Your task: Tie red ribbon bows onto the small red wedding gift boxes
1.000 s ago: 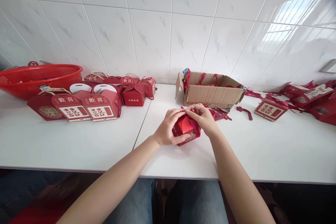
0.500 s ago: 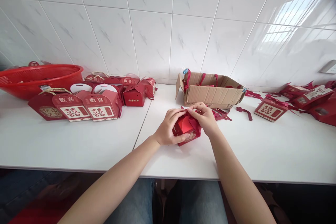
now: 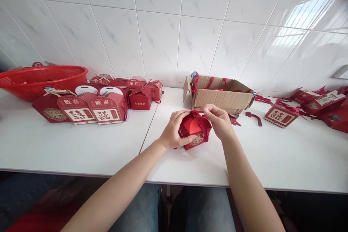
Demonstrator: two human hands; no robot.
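Observation:
A small red gift box (image 3: 191,127) with gold print stands on the white table near its front. My left hand (image 3: 174,130) is wrapped around the box's left side, thumb across the front face and fingers over the top. A dark red ribbon (image 3: 204,130) runs over the top and hangs down the box's right side. My right hand (image 3: 219,121) is just right of the box, thumb and forefinger pinched on a thin red strip that looks like the ribbon's end. Its other fingers are curled in.
An open cardboard box (image 3: 221,98) with ribbons over its edge stands behind. Several red gift boxes (image 3: 106,110) and a red plastic basket (image 3: 67,74) are at left. A finished-looking red box (image 3: 281,113), a loose red strap (image 3: 254,117) and a pile of boxes (image 3: 315,102) lie at right.
My right hand has moved from the top of the gift box to its right, uncovering the lid and ribbon. My left hand still holds the box in place.

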